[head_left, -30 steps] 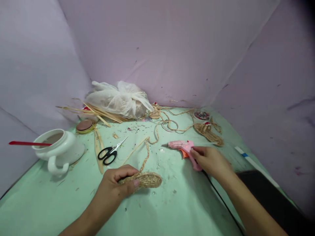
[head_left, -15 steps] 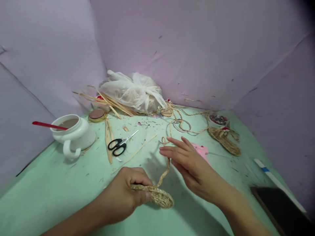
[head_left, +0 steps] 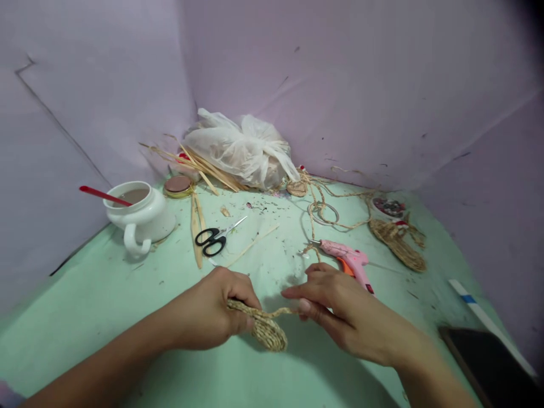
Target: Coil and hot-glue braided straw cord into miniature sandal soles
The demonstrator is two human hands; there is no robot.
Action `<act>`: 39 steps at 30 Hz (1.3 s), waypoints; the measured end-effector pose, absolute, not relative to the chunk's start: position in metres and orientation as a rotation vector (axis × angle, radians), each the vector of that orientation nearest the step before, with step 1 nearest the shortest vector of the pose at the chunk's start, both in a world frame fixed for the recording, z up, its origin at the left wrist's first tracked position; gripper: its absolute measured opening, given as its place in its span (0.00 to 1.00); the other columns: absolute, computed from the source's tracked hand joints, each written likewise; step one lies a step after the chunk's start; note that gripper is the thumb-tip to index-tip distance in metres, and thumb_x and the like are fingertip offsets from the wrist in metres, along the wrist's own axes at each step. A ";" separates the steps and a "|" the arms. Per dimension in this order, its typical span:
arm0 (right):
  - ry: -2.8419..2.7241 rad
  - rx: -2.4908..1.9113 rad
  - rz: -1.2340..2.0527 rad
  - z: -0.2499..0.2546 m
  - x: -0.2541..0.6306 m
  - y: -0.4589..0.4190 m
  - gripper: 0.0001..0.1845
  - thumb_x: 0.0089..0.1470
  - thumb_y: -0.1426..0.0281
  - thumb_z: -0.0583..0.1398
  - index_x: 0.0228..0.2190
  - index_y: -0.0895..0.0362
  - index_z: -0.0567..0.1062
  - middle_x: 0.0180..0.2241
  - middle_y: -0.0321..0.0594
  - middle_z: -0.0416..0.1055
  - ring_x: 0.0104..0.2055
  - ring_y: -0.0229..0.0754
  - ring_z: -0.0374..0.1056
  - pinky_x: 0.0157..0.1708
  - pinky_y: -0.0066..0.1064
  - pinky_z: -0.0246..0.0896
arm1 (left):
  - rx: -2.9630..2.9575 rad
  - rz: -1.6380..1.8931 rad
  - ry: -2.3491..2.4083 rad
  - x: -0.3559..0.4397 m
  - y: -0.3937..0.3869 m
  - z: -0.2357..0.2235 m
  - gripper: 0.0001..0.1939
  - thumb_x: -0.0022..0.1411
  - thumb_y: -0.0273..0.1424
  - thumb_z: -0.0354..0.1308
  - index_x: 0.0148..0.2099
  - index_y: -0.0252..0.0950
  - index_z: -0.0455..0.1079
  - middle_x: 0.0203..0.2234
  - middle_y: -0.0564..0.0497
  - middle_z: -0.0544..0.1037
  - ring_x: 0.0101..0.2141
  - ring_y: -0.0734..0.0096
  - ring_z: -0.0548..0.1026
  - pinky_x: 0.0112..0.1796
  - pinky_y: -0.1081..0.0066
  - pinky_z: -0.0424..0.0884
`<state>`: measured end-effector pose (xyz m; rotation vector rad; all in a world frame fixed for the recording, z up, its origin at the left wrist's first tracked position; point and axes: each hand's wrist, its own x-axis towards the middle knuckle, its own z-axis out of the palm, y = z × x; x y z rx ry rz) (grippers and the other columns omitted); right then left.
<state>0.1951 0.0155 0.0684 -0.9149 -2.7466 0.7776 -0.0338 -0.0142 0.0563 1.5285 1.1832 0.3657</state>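
Note:
My left hand is closed around a small coiled piece of braided straw, its rounded end sticking out past my thumb. From the top of that piece a braided straw cord runs right to my right hand, where thumb and fingers pinch it. Behind my right hand lies a pink glue gun with an orange trigger, its nozzle pointing left. More of the cord loops away across the table toward the back.
Black-handled scissors lie left of centre. A white pot holds liquid and a red-handled tool. A white plastic bag sits at the back. To the right are a straw sole, a bowl of beads and a dark phone-like slab.
My right hand has moved down and closed from spread fingers to a pinch on the cord, now pulled sideways. The glue gun shows more fully. The view has shifted slightly.

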 end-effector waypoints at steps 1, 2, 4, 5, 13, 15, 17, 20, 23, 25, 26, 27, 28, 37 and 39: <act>-2.759 -0.911 0.792 0.069 0.195 0.016 0.12 0.57 0.75 0.53 0.31 0.54 0.76 0.24 0.35 0.74 0.29 0.39 0.67 0.41 0.35 0.58 | 1.517 0.362 1.187 -0.035 -0.014 0.056 0.07 0.47 0.25 0.59 0.30 0.36 0.77 0.27 0.55 0.74 0.28 0.73 0.71 0.28 0.75 0.64; -2.765 -0.901 0.813 0.069 0.195 0.016 0.12 0.57 0.76 0.53 0.31 0.54 0.76 0.24 0.35 0.73 0.28 0.39 0.67 0.39 0.34 0.58 | 1.506 0.355 1.188 -0.035 -0.014 0.055 0.07 0.47 0.25 0.60 0.31 0.36 0.77 0.27 0.55 0.74 0.28 0.73 0.71 0.28 0.75 0.64; -2.751 -0.881 0.858 0.068 0.196 0.017 0.11 0.55 0.77 0.55 0.31 0.54 0.76 0.24 0.35 0.74 0.28 0.38 0.66 0.40 0.35 0.56 | 1.489 0.339 1.185 -0.035 -0.014 0.054 0.07 0.46 0.25 0.60 0.30 0.35 0.77 0.27 0.54 0.74 0.28 0.73 0.71 0.28 0.75 0.64; -2.730 -0.887 0.873 0.066 0.196 0.017 0.10 0.54 0.77 0.55 0.31 0.54 0.76 0.24 0.35 0.74 0.29 0.39 0.66 0.40 0.35 0.56 | 1.485 0.332 1.181 -0.035 -0.014 0.054 0.07 0.46 0.25 0.59 0.30 0.35 0.77 0.27 0.54 0.74 0.28 0.73 0.71 0.28 0.75 0.64; -2.538 -1.089 0.837 0.057 0.195 0.012 0.08 0.51 0.77 0.56 0.29 0.54 0.74 0.25 0.32 0.73 0.25 0.36 0.66 0.26 0.27 0.55 | 1.413 0.318 1.263 -0.032 -0.013 0.053 0.08 0.44 0.26 0.58 0.29 0.35 0.77 0.26 0.54 0.74 0.27 0.72 0.70 0.27 0.74 0.63; -2.508 -1.008 0.704 0.054 0.193 0.011 0.08 0.52 0.77 0.55 0.30 0.55 0.73 0.24 0.34 0.72 0.25 0.36 0.65 0.25 0.27 0.54 | 1.363 0.334 1.281 -0.033 -0.012 0.053 0.08 0.43 0.28 0.58 0.29 0.34 0.76 0.25 0.53 0.73 0.26 0.72 0.68 0.27 0.74 0.62; -2.481 -0.902 0.538 0.050 0.191 0.010 0.08 0.52 0.78 0.54 0.31 0.57 0.72 0.23 0.36 0.70 0.24 0.37 0.64 0.24 0.28 0.52 | 1.310 0.357 1.285 -0.034 -0.010 0.052 0.08 0.42 0.30 0.59 0.28 0.33 0.76 0.23 0.54 0.72 0.25 0.73 0.67 0.26 0.74 0.60; -2.446 -0.803 0.393 0.042 0.189 0.010 0.07 0.52 0.79 0.54 0.30 0.58 0.70 0.22 0.35 0.67 0.22 0.35 0.61 0.22 0.27 0.49 | 1.261 0.397 1.304 -0.035 -0.008 0.051 0.10 0.40 0.32 0.60 0.28 0.32 0.75 0.20 0.54 0.71 0.24 0.74 0.65 0.25 0.74 0.59; -2.450 -0.788 0.382 0.037 0.189 0.011 0.07 0.51 0.80 0.54 0.30 0.57 0.69 0.21 0.33 0.65 0.21 0.34 0.58 0.21 0.26 0.48 | 1.249 0.444 1.332 -0.035 -0.006 0.052 0.11 0.40 0.33 0.60 0.28 0.32 0.76 0.21 0.53 0.72 0.25 0.72 0.65 0.26 0.73 0.60; -2.470 -0.786 0.373 0.036 0.190 0.011 0.07 0.50 0.80 0.54 0.29 0.57 0.68 0.21 0.33 0.64 0.20 0.33 0.58 0.20 0.26 0.47 | 1.228 0.474 1.349 -0.034 -0.006 0.052 0.12 0.39 0.33 0.60 0.28 0.32 0.76 0.22 0.52 0.73 0.25 0.72 0.66 0.26 0.73 0.61; -2.483 -0.791 0.368 0.036 0.190 0.011 0.07 0.51 0.80 0.54 0.29 0.57 0.68 0.21 0.33 0.65 0.20 0.34 0.59 0.20 0.26 0.47 | 1.212 0.491 1.357 -0.034 -0.006 0.052 0.12 0.39 0.33 0.60 0.27 0.32 0.76 0.22 0.52 0.73 0.25 0.71 0.66 0.26 0.73 0.61; -2.499 -0.800 0.363 0.036 0.190 0.010 0.07 0.51 0.80 0.53 0.29 0.57 0.68 0.21 0.34 0.65 0.20 0.34 0.59 0.21 0.26 0.47 | 1.193 0.510 1.362 -0.033 -0.006 0.052 0.12 0.39 0.33 0.60 0.27 0.31 0.76 0.22 0.52 0.73 0.25 0.71 0.67 0.26 0.72 0.61; -2.514 -0.810 0.357 0.036 0.191 0.009 0.08 0.51 0.80 0.53 0.29 0.57 0.68 0.21 0.34 0.66 0.21 0.34 0.60 0.21 0.26 0.47 | 1.172 0.529 1.364 -0.032 -0.006 0.052 0.12 0.39 0.34 0.60 0.27 0.31 0.75 0.22 0.52 0.73 0.25 0.71 0.67 0.26 0.72 0.61; -2.478 -0.846 0.246 0.027 0.196 -0.007 0.11 0.54 0.81 0.50 0.34 0.58 0.69 0.27 0.42 0.73 0.27 0.39 0.68 0.25 0.28 0.54 | 0.891 0.593 1.366 -0.024 -0.009 0.038 0.16 0.35 0.36 0.62 0.28 0.31 0.75 0.17 0.52 0.73 0.20 0.74 0.67 0.25 0.72 0.60; -2.484 -0.908 0.287 0.025 0.196 -0.009 0.12 0.54 0.81 0.50 0.35 0.58 0.70 0.27 0.41 0.73 0.27 0.40 0.68 0.25 0.28 0.54 | 0.904 0.567 1.398 -0.021 -0.009 0.035 0.17 0.36 0.36 0.62 0.30 0.30 0.75 0.18 0.52 0.74 0.21 0.73 0.68 0.25 0.71 0.62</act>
